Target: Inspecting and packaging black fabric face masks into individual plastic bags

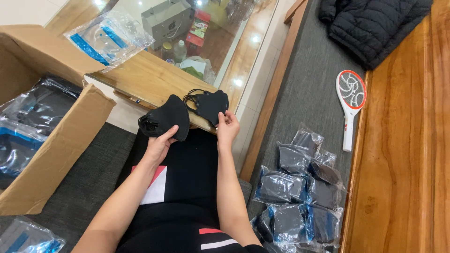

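Observation:
My left hand [159, 145] holds a black folded face mask [168, 118] by its lower edge, above my lap. To its right, my right hand [227, 127] pinches a second black face mask [210, 105] with its ear loops dangling on the left side. Both masks hover in front of the edge of a wooden glass-topped table [150, 77]. The two hands are a short distance apart, and the masks do not touch.
An open cardboard box [61, 140] with plastic-wrapped dark packs stands at left. A clear plastic bag [108, 37] lies on the table corner. Several bagged black masks [300, 192] are piled on the grey mat at right, near a racket-shaped insect swatter [350, 96] and a black jacket [375, 23].

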